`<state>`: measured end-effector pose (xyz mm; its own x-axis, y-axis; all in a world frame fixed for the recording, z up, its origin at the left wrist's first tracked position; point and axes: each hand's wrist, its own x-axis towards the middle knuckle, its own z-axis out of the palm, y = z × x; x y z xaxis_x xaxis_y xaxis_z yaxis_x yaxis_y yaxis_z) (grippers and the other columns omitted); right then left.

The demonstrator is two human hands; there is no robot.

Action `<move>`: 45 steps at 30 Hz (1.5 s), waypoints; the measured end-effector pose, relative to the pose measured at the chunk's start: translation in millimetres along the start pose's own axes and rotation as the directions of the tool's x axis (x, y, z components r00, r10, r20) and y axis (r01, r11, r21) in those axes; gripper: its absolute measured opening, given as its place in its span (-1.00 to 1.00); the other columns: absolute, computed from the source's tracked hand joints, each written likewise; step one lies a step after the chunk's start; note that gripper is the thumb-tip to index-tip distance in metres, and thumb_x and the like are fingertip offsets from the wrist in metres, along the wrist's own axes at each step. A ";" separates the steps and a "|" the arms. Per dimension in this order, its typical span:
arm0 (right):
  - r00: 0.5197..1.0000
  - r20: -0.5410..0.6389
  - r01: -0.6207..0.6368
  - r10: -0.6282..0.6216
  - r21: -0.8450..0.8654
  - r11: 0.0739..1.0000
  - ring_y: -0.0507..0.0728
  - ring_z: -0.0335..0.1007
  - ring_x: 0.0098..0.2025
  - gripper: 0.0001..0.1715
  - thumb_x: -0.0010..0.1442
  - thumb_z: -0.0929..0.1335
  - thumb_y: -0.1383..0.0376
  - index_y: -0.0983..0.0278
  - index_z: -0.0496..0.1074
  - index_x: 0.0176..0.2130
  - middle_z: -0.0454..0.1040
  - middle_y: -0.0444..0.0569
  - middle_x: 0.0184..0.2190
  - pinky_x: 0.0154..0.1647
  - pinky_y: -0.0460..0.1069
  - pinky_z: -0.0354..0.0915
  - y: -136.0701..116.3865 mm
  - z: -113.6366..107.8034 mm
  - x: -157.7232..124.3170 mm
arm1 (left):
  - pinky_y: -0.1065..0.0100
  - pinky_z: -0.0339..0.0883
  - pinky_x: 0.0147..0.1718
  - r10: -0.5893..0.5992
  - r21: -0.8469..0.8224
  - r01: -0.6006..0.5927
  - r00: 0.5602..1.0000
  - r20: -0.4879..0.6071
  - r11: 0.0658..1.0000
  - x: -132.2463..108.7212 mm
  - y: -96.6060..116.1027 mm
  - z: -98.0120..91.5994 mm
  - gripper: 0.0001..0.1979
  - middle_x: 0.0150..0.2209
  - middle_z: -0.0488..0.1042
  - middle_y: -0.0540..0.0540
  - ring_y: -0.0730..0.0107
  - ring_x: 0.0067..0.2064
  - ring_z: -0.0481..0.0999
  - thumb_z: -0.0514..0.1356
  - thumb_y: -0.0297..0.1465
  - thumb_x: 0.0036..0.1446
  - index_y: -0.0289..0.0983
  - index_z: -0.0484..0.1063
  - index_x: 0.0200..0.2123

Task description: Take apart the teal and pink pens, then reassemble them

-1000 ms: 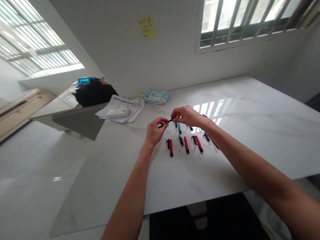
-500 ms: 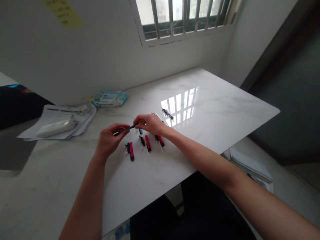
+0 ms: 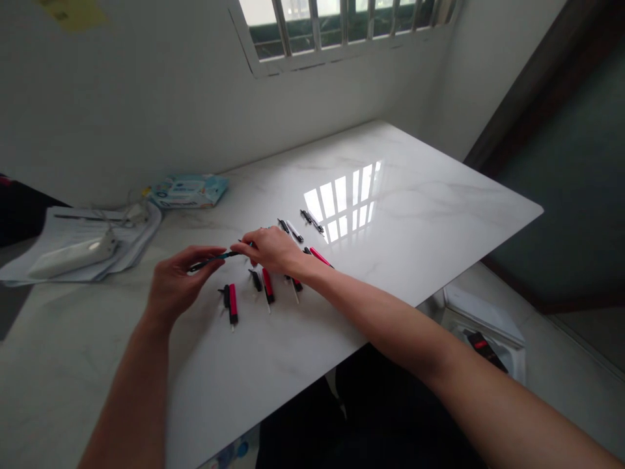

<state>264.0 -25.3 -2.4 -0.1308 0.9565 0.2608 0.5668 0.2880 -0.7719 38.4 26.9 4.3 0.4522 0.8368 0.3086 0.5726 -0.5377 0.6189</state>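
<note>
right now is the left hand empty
No, the left hand and the right hand both grip a slim dark-and-blue pen-like piece.

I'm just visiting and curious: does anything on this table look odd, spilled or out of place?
Nothing looks spilled. To the left, the papers are unevenly fanned. Oddest, perhaps: a red piece and a black piece lie apart, like a pen in parts, but similar sets lie in rows, so it looks deliberate.
</note>
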 end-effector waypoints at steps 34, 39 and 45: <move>0.993 -0.055 0.105 -0.106 -0.017 0.994 0.10 0.51 -0.19 -0.82 0.35 0.41 0.26 0.24 0.50 -0.05 0.63 -0.06 -0.25 -0.17 -0.09 0.21 2.7 -4.3 1.0 | 0.16 0.52 0.00 0.082 0.041 -0.081 0.997 -0.016 0.996 0.8 11.5 8.9 -0.65 -0.11 0.64 -0.08 0.20 -0.12 0.64 0.34 -0.15 0.12 -0.17 0.61 -0.07; 0.998 -0.037 0.050 -0.052 -0.046 0.998 0.12 0.50 -0.28 -0.71 0.43 0.34 0.15 0.28 0.53 -0.23 0.58 -0.04 -0.40 -0.23 -0.06 0.19 0.4 -1.7 0.1 | 0.18 0.51 0.00 0.066 0.037 -0.066 0.998 -0.012 0.997 -0.4 10.4 7.9 -0.62 -0.12 0.64 -0.08 0.20 -0.12 0.65 0.34 -0.15 0.11 -0.17 0.60 -0.03; 0.988 -0.051 0.145 -0.145 -0.005 0.989 0.08 0.52 -0.20 -0.79 0.36 0.43 0.22 0.25 0.48 -0.04 0.62 -0.06 -0.27 -0.16 -0.09 0.21 -1.5 -1.0 -3.4 | 0.17 0.51 0.00 0.053 -0.013 -0.054 0.998 -0.041 0.998 -1.8 12.5 7.3 -0.64 -0.10 0.63 -0.08 0.22 -0.13 0.63 0.35 -0.17 0.11 -0.19 0.60 -0.05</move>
<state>264.4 -29.1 -1.5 -0.1698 0.9009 0.3994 0.5457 0.4234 -0.7232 49.7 17.9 6.2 0.4540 0.8104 0.3703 0.5382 -0.5807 0.6109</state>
